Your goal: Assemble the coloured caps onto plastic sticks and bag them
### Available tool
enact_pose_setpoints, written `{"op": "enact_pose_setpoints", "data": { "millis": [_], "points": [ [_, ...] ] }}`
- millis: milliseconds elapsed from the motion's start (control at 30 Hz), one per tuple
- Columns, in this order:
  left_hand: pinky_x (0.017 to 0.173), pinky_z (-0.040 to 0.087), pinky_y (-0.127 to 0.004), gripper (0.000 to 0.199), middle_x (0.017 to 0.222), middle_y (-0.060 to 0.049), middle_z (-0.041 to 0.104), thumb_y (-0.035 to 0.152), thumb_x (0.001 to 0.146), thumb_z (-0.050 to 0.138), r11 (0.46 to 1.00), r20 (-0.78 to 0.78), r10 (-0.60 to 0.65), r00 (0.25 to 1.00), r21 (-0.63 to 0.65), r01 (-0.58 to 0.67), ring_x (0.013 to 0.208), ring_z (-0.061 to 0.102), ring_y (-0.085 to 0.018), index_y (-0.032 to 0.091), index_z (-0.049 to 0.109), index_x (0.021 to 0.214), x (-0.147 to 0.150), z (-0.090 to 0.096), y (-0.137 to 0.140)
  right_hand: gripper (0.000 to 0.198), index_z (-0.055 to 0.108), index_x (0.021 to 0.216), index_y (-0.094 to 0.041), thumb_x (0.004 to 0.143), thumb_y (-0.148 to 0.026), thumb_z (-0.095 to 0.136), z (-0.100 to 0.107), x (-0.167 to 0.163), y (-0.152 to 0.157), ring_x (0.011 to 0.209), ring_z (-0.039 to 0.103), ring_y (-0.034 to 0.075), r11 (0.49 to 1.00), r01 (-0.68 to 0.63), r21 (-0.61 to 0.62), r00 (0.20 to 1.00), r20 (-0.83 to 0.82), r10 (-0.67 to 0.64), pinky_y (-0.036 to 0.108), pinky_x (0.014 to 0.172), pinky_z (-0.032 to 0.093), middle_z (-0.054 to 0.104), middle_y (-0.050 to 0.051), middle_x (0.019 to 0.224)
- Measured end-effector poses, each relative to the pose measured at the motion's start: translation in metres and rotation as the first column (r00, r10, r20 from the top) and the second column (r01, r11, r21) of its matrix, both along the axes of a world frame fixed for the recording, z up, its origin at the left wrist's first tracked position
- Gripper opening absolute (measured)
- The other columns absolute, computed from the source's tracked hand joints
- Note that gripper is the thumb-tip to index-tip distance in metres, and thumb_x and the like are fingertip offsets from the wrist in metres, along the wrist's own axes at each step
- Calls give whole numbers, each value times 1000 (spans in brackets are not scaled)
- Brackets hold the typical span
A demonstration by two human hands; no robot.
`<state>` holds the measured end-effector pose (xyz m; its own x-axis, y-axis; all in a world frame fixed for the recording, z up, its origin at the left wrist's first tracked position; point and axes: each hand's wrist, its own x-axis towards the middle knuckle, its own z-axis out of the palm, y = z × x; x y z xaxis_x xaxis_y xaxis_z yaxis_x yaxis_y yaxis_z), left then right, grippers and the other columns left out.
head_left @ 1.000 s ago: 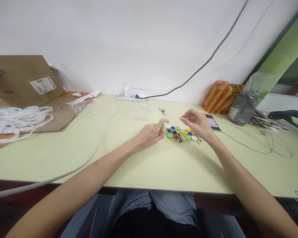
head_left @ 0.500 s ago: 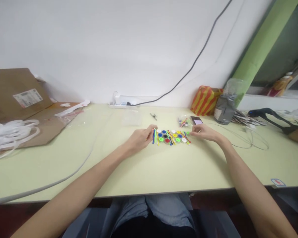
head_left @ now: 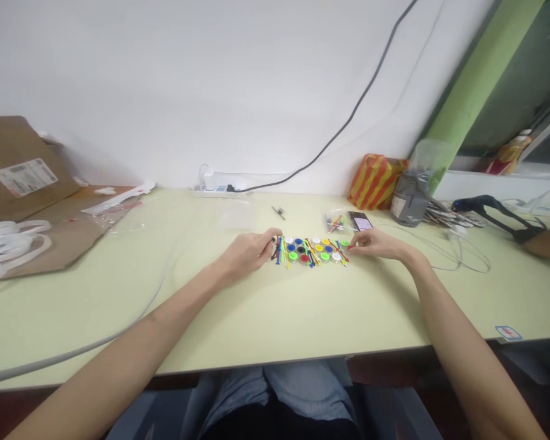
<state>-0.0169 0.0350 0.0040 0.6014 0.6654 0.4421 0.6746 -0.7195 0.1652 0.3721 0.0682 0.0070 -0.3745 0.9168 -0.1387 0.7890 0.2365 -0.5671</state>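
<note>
Small round plastic discs in several colours, among them a red disc and a yellow disc, lie in rows on the table. Bundles of thin plastic arrows in blue, green, yellow and red stand between and beside them. At the left end of the rows, my left hand is closed, its fingertips by a dark piece; what it grips is largely hidden. My right hand is closed in a pinch at the right end, beside a green disc, with a small red piece at its fingertips.
Behind lie a clear bag with coloured arrows, a phone and small dark metal parts. A power strip sits by the wall. Cardboard is at left; a striped bag and grey pouch at right.
The view has shifted slightly. My left hand has moved a little left, and dark pieces now show at its fingertips. A small red piece now shows at my right fingertips.
</note>
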Motion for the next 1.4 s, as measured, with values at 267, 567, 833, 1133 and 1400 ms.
{"op": "enact_pose_setpoints", "data": {
  "millis": [267, 567, 833, 1133, 1400],
  "points": [
    [62, 38, -24, 31, 78, 0, 66, 24, 101, 33, 1000, -3, 0, 1000, -14, 0, 59, 57, -14, 20, 50, 127, 0, 0, 0, 50, 71, 89, -19, 71, -65, 69, 1, -1, -4, 59, 49, 14, 1000, 27, 6, 1000, 5, -27, 26, 54, 34, 60, 1, 65],
    [62, 37, -24, 32, 78, 0, 65, 25, 101, 32, 1000, 2, -5, 1000, -31, 5, 60, 56, -14, 21, 50, 128, -1, 0, 0, 43, 64, 81, -17, 62, -52, 80, -10, 3, 2, 55, 52, 11, 993, 70, -91, 985, -150, -83, 24, 50, 39, 62, 1, 66],
    [62, 37, -24, 32, 78, 0, 65, 25, 101, 32, 999, -4, 0, 1000, -41, 0, 61, 57, -14, 20, 49, 128, -2, 0, 1, 38, 61, 77, -17, 65, -49, 77, -13, 1, 5, 51, 49, 10, 997, 61, -49, 989, -134, -68, 23, 47, 35, 58, -1, 62],
    [63, 41, -25, 34, 75, -1, 65, 27, 101, 31, 998, 2, 7, 1000, -65, -6, 64, 61, -16, 21, 50, 129, -3, 2, 0, 24, 62, 86, -18, 86, -42, 60, -11, -23, 18, 70, 58, 17, 897, 136, 421, 985, -152, -78, 27, 64, 42, 67, 5, 81],
    [60, 39, -23, 33, 73, 1, 64, 28, 101, 34, 993, 69, -4, 998, -115, 12, 58, 58, -14, 22, 50, 129, 0, -3, -4, 42, 49, 138, -18, 98, -29, 48, -1, -151, 88, 116, 59, 28, 889, -29, 457, 964, 248, -97, 35, 92, 42, 65, 15, 125]
  ]
}}
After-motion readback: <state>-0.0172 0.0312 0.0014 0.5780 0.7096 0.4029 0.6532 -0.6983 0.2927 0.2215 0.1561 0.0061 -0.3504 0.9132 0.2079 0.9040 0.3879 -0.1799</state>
